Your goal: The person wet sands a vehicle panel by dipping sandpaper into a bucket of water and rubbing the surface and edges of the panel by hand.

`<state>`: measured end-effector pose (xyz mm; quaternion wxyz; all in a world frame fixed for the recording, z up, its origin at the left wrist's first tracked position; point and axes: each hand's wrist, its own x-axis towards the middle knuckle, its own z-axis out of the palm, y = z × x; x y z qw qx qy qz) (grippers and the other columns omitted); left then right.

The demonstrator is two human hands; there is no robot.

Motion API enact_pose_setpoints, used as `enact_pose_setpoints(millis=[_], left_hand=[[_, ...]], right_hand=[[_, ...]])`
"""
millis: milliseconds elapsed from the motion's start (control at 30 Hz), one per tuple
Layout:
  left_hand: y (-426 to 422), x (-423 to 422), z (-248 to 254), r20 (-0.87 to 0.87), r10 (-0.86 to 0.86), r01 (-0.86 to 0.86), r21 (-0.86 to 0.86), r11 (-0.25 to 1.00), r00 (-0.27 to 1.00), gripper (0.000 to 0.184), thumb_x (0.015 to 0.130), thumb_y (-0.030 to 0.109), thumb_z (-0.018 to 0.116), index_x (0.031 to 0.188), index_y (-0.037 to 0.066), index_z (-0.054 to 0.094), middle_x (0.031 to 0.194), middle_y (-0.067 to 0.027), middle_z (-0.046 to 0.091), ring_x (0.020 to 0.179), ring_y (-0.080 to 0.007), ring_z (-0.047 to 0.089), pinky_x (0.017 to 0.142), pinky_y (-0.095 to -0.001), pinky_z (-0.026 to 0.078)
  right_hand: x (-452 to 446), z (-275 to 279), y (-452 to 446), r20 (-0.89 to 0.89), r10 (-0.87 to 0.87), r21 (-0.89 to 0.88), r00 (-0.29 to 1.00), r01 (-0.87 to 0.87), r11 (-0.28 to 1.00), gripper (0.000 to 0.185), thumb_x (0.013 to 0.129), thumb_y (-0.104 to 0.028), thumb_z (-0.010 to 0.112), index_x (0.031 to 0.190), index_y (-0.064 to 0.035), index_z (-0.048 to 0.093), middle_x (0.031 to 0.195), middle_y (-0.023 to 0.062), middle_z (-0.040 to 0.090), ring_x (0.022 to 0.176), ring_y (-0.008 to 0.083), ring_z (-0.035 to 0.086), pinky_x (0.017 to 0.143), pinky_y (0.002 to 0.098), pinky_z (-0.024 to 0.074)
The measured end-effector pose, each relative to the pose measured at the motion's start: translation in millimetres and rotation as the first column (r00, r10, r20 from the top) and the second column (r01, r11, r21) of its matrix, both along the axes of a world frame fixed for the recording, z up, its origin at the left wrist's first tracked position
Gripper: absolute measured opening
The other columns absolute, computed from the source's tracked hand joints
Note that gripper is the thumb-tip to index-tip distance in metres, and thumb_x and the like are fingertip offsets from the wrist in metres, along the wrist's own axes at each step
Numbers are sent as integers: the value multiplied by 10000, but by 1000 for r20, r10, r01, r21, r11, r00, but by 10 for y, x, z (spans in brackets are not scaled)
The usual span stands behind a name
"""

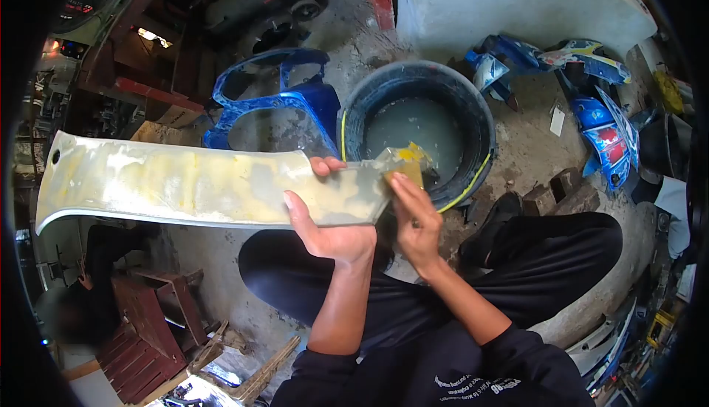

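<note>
A long body panel (170, 185), pale grey with yellowish filler patches, stretches across the view from the left to above the bucket. My left hand (336, 237) is wrapped round it from below, thumb on the near side and fingertips showing over the far edge. My right hand (417, 222) presses a small brownish-yellow piece of sandpaper (413, 175) against the panel's narrow right end. Fingers partly cover the sandpaper. Beyond that end stands a black bucket (354, 104) of cloudy water, with a yellow-green handle.
A blue plastic frame part (317, 104) lies left of the bucket. Blue fairing pieces (602, 126) lie on the concrete floor to the right. A reddish wooden stool (148, 326) is at lower left, near another person in dark clothes (111, 259). My crossed legs are below the panel.
</note>
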<state>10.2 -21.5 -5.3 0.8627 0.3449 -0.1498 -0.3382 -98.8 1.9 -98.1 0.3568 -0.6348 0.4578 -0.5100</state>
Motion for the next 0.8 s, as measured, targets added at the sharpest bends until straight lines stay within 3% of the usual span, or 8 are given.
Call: enact_pose_setpoints(millis=[167,300,367,500,567,633,700,800], left_hand=[[3,-3,48,-80,121,-115,71,991,989,546,1017,502,443,1316,46,444,1014,-106,553,976,-240,542,941,-421,444],[-20,-4,13,-47,150,-146,91,985,987,538,1013,498,456,1300,43,450,996,-103,552,971,-242,545,935,-421,449],[-2,11,19,-60,136,-133,52,990,989,533,1011,493,462,1310,52,441,989,-102,558,970,-242,551,931,-422,454],[-12,8,1,-75,146,-142,66,988,986,531,1009,491,470,1313,57,437,990,-102,562,968,-239,556,930,-427,457],[-42,-56,-12,-63,211,-202,130,971,975,532,1011,495,461,1302,51,438,1000,-99,561,969,-236,559,933,-426,458],[-48,-56,-21,-63,214,-206,111,972,975,522,1011,496,459,1277,46,450,1003,-97,559,970,-237,559,936,-426,457],[-2,-14,-30,-106,142,-137,61,989,984,496,1010,485,469,1260,57,464,998,-92,558,967,-237,559,938,-428,456],[-10,-16,-102,-112,144,-136,75,988,983,475,1005,479,474,1220,56,481,1015,-94,569,997,-243,560,941,-429,456]], right_hand=[[104,51,198,64,106,-50,992,-102,993,597,814,155,529,1372,-27,635,1420,189,606,1396,318,517,1185,478,357],[90,-51,38,-22,-35,52,999,36,998,635,798,143,496,1397,-30,615,1442,187,586,1399,328,513,1194,490,337],[3,70,126,-47,132,-94,990,-136,986,661,769,143,491,1391,-40,626,1441,184,590,1399,322,515,1195,498,333],[-71,32,92,-144,152,-105,978,-168,980,502,875,81,556,1357,-26,645,1407,176,620,1393,332,519,1185,502,337],[-64,-21,3,-113,63,27,992,-61,998,486,898,61,604,1364,-67,652,1411,183,610,1391,316,520,1187,493,332],[-59,25,40,-71,128,-37,989,-131,991,654,733,133,489,1330,-55,677,1402,169,625,1377,297,545,1181,509,342],[-59,262,84,7,263,-101,965,-261,960,666,720,129,478,1326,-59,682,1399,165,629,1370,293,553,1176,507,351],[-59,103,43,-53,198,-84,979,-202,976,665,715,124,468,1316,-57,688,1385,159,643,1361,288,563,1176,494,350]])
